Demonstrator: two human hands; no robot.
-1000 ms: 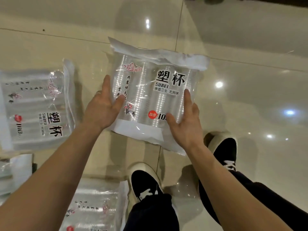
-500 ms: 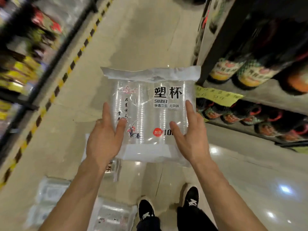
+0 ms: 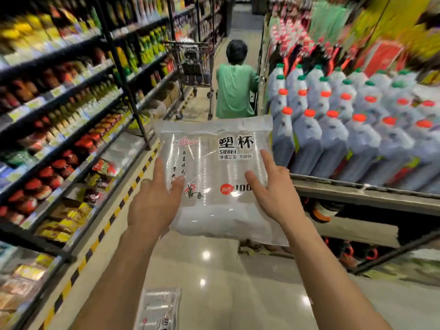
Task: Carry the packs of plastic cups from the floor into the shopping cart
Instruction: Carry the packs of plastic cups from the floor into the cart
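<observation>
Clear plastic, pinched two-handed: our left hand (image 3: 154, 207) and right hand (image 3: 273, 198) grip the pack of cups (image 3: 214, 172) by its lower sides, aloft and flat for carrying; the shopping cart (image 3: 193, 65) stands well ahead, another pack (image 3: 159, 308) on the floor (image 3: 238, 282).

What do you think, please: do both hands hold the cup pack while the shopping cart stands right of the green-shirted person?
Wrong side: the head view shows the shopping cart left of the green-shirted person; both hands hold the cup pack.
</observation>
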